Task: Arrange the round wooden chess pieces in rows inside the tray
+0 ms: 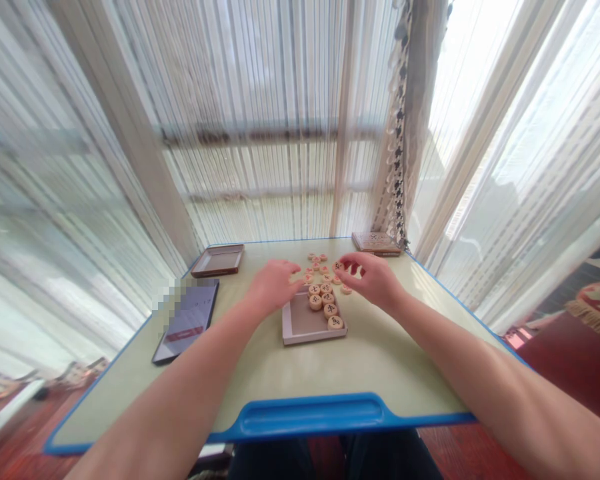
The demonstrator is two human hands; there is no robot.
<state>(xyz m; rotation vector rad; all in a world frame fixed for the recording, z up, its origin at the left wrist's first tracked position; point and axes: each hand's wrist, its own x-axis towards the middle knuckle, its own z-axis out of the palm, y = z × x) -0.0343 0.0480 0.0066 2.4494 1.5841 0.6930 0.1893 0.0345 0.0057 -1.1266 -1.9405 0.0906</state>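
Observation:
My right hand [370, 277] has a round wooden xiangqi piece with a dark character [337, 265] at its fingertips, pinched between thumb and fingers. Opposite it, my left hand [276, 285] hovers by the far left corner of a shallow box tray [305, 323], thumb and fingers apart and nothing between them. Several xiangqi pieces with dark characters [331, 310] lie in the tray along its far and right sides. Beyond the tray, between my hands, more loose pieces [316, 267] are scattered on the table, some with red characters.
On the left of the blue-edged table [260, 370] lies a tablet [190, 317]. An open box lid [219, 259] sits at the far left corner. A flat patterned box [376, 243] is at the far right. Sheer curtains [270, 167] hang behind the table.

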